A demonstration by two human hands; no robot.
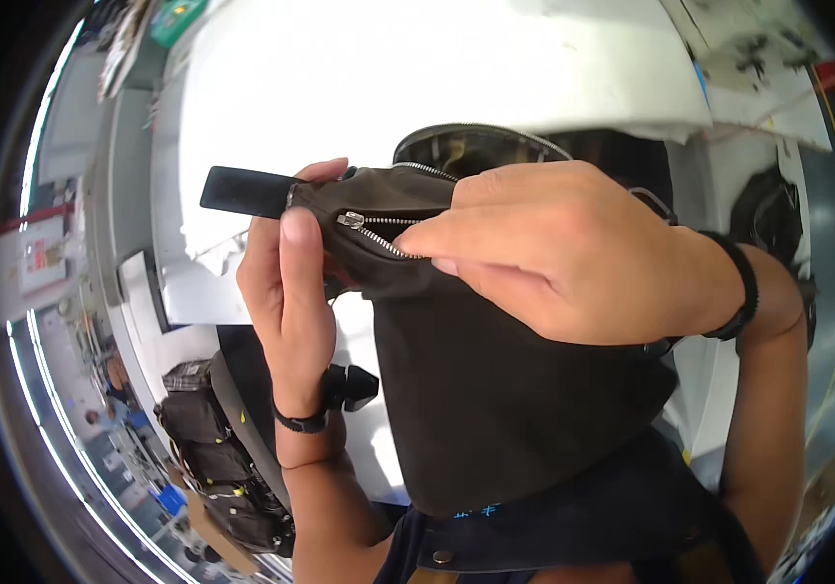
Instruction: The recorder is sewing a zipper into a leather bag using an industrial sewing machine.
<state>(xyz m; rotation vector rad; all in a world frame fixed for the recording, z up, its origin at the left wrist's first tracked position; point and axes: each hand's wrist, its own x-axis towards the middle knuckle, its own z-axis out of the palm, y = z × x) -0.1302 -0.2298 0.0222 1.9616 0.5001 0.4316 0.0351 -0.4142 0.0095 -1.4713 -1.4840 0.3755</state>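
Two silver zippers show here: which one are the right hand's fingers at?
The nearer zipper, gaping between left hand and right hand, slider at its left end; the far zipper arches beyond them.

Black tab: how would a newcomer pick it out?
Find the dark bag at the picture's centre. At its upper-left end, beside the left hand, the black tab juts left over the white table; flat and blunt-ended, it is unlike the nearby silver-toothed zipper.

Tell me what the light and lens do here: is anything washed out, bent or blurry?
Head view: the white table is nearly blown out by glare; the head view bends the lights near its dark rim; also in the head view, the zipper looks sharp, while the far-left background is soft.
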